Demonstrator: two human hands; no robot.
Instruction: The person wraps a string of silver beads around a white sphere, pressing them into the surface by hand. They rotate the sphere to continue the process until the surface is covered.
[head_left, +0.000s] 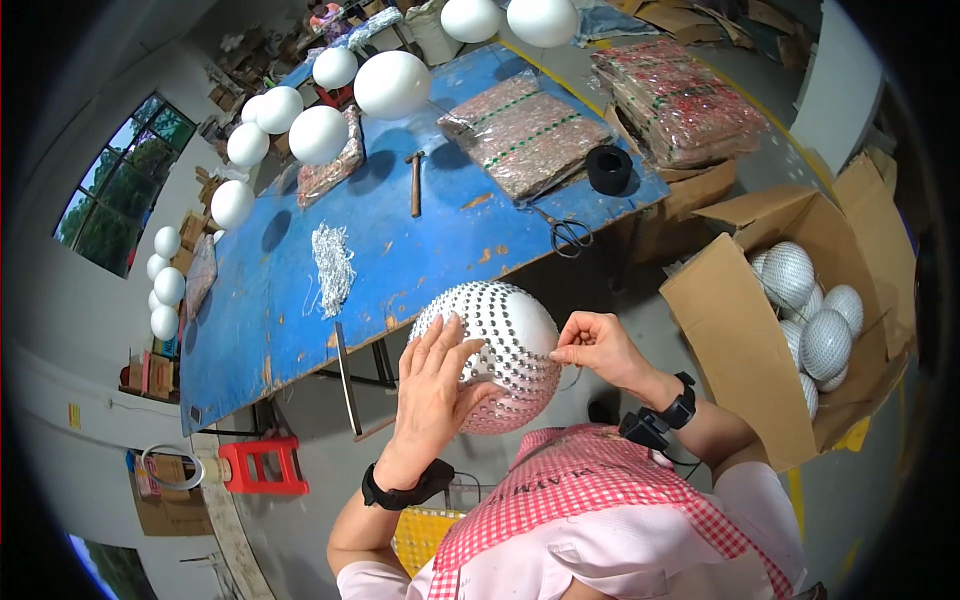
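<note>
My left hand (435, 385) lies open, palm flat against the near left side of the studded ball (495, 350), steadying it over my lap. My right hand (592, 345) sits at the ball's right side, fingertips pinched together on something too small to tell. Beyond, the blue table (290, 300) carries a wire bundle (333, 265) near its front edge, a hammer (415, 182) farther back and scissors (565, 232) at its right edge.

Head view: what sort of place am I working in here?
Probably a small craft workshop: a worn blue workbench with plain white balls, a hammer and scissors, and a cardboard box of studded balls.
</note>
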